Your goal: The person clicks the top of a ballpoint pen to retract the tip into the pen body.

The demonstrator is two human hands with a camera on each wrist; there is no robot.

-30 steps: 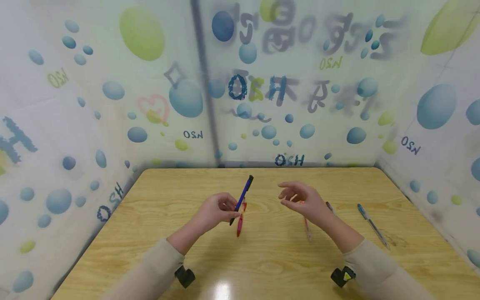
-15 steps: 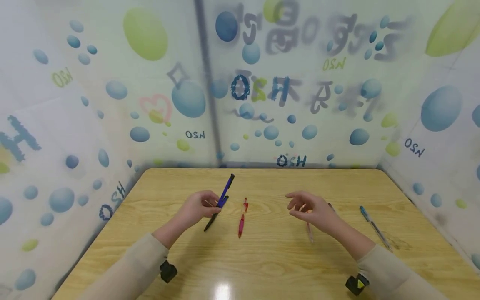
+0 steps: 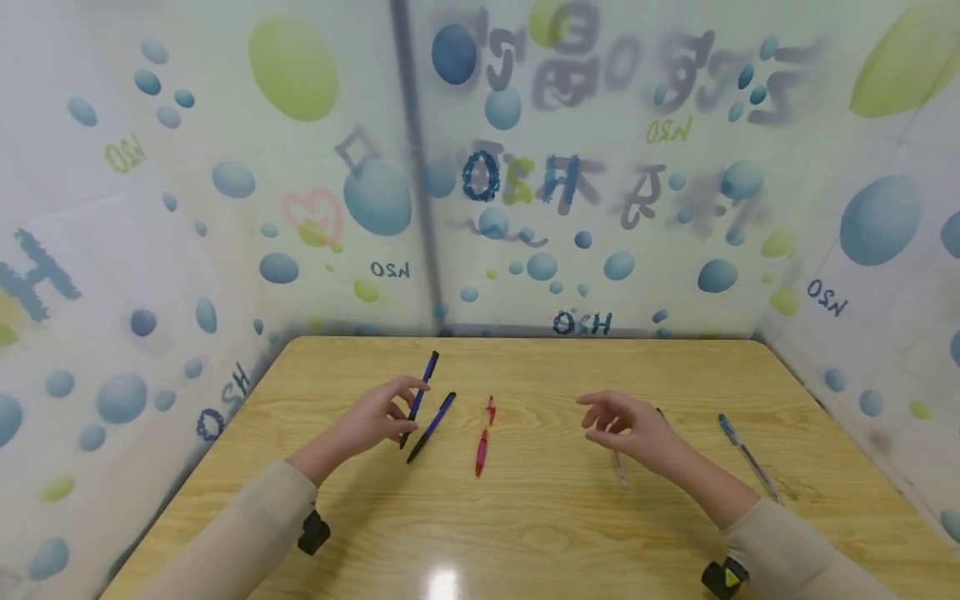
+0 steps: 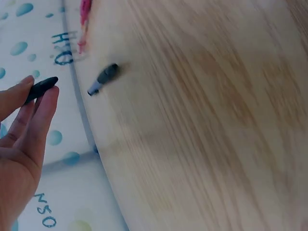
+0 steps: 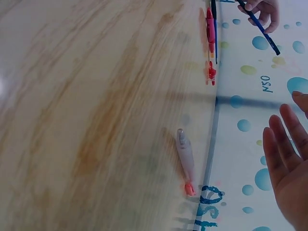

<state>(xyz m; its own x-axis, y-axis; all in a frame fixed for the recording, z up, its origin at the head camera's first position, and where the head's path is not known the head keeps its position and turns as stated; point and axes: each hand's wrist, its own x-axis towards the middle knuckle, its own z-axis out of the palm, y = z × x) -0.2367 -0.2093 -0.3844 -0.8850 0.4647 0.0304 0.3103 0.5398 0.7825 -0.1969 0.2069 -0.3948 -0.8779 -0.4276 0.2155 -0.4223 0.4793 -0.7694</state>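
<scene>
My left hand [image 3: 371,423] pinches a blue pen with black ends [image 3: 431,367], tilted, between thumb and fingers. In the left wrist view only the pen's dark end [image 4: 42,89] shows by the fingertips. Just right of this hand, a second blue-and-black pen [image 3: 432,427] lies on the table. Further right lies a red pen [image 3: 482,452] with a clear section. My right hand [image 3: 637,429] hovers with loosely bent fingers and holds nothing. Below it is a clear pen with a pinkish-red end [image 5: 185,159], partly hidden in the head view.
On the wooden table [image 3: 540,533], a clear pen with a blue cap [image 3: 738,446] lies at the right. A dark pen tip [image 3: 662,413] shows behind the right forearm. Patterned curtain walls [image 3: 540,233] stand around the back and sides.
My left hand has moved left with its blue pen, from above the red pen to the left of the lying blue pen. The right hand has shifted slightly right.
</scene>
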